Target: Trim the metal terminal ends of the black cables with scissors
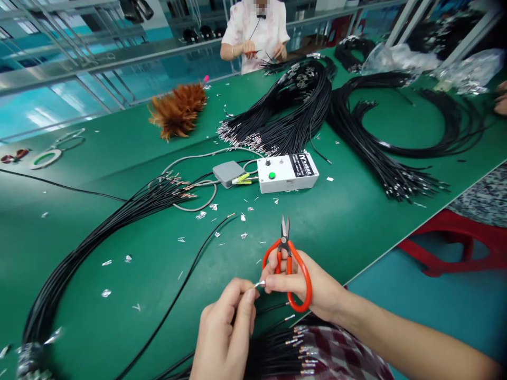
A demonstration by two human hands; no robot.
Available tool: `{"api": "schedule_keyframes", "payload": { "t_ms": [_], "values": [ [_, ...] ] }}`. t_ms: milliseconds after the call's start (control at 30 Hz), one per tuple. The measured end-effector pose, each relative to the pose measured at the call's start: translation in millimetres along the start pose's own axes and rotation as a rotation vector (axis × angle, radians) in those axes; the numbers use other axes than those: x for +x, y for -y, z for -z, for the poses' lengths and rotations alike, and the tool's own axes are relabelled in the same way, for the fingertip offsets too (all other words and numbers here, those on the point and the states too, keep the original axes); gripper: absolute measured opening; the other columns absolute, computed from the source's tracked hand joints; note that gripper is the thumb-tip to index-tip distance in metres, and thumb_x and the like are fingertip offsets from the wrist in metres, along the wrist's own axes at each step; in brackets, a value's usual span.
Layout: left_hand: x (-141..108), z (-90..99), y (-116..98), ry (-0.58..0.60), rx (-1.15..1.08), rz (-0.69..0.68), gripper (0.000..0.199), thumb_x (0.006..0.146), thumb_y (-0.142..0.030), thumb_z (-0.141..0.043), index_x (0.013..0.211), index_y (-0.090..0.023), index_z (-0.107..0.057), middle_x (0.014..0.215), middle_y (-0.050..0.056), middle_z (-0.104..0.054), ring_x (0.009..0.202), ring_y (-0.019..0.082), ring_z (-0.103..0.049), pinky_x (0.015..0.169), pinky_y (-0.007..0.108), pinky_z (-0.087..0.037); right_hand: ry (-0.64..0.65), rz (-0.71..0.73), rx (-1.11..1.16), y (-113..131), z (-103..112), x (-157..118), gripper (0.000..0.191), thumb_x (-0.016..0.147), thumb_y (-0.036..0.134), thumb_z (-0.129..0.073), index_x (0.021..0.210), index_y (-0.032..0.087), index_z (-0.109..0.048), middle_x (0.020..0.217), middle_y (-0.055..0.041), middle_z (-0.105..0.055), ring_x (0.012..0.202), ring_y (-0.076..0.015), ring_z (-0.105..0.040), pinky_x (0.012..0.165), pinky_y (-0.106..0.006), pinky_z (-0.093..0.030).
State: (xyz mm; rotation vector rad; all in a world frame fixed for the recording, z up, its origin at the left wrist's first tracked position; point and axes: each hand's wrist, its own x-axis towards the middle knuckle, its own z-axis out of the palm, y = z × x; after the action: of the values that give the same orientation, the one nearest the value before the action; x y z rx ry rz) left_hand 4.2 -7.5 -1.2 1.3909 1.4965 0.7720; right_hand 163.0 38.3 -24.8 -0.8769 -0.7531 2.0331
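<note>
My left hand (226, 324) pinches a thin cable close to its end, between thumb and forefinger. The silvery stripped tip (260, 284) sticks out and meets the thumb and fingertip of my right hand (295, 277). Orange-handled scissors (306, 279) hang in that same right hand, their short blades pointing away from me and slightly apart. Below my hands, a bundle of black cables (273, 353) with bare silvery ends lies across my lap on checked cloth (340, 348). One loose black cable (186, 279) runs along the table left of my left hand.
A white box with a green button (288, 173) sits mid-table beside a grey pad (228, 174). Black cable bundles lie left (91, 237), behind (293, 105) and right (368, 142). Foil scraps and a brown feather duster (178, 111) are about. A co-worker (255, 37) stands opposite.
</note>
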Motion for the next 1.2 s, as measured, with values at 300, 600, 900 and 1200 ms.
{"api": "schedule_keyframes", "payload": {
  "t_ms": [300,600,900,1200],
  "values": [
    [2,2.8,3,0.100,-0.021,-0.005,0.026,0.094,-0.038,-0.041,0.080,-0.021,-0.055,0.048,-0.008,-0.038,0.045,0.011,-0.033,0.046,0.023,-0.026,-0.012,-0.042,0.112,-7,1,7,0.028,0.064,0.021,-0.082,0.074,0.019,-0.056,0.071,0.0025,-0.065,0.064,-0.0113,-0.058,0.067,-0.026,-0.043],
    [6,5.6,4,0.139,-0.366,0.225,0.031,0.089,-0.046,-0.050,0.077,-0.018,-0.054,0.043,-0.008,-0.042,0.043,0.008,-0.027,0.046,0.021,-0.023,-0.024,-0.141,0.281,-21,-4,8,0.034,0.060,0.020,-0.084,0.078,0.017,-0.055,0.067,0.0030,-0.064,0.062,-0.0109,-0.059,0.063,-0.023,-0.041],
    [7,4.0,3,0.085,-0.356,0.202,0.029,0.088,-0.045,-0.053,0.077,-0.018,-0.056,0.045,-0.007,-0.044,0.045,0.009,-0.030,0.047,0.022,-0.024,-0.071,-0.087,0.233,-20,-5,5,0.025,0.067,0.022,-0.081,0.076,0.015,-0.059,0.072,0.0011,-0.064,0.065,-0.0095,-0.057,0.066,-0.022,-0.042],
    [5,1.6,6,0.042,-0.285,0.114,0.026,0.090,-0.039,-0.051,0.075,-0.018,-0.056,0.049,-0.007,-0.043,0.048,0.010,-0.034,0.049,0.023,-0.027,-0.070,-0.138,0.301,-21,-8,4,0.028,0.062,0.019,-0.082,0.075,0.016,-0.057,0.070,0.0023,-0.063,0.063,-0.0091,-0.056,0.064,-0.022,-0.042]
  ]
}}
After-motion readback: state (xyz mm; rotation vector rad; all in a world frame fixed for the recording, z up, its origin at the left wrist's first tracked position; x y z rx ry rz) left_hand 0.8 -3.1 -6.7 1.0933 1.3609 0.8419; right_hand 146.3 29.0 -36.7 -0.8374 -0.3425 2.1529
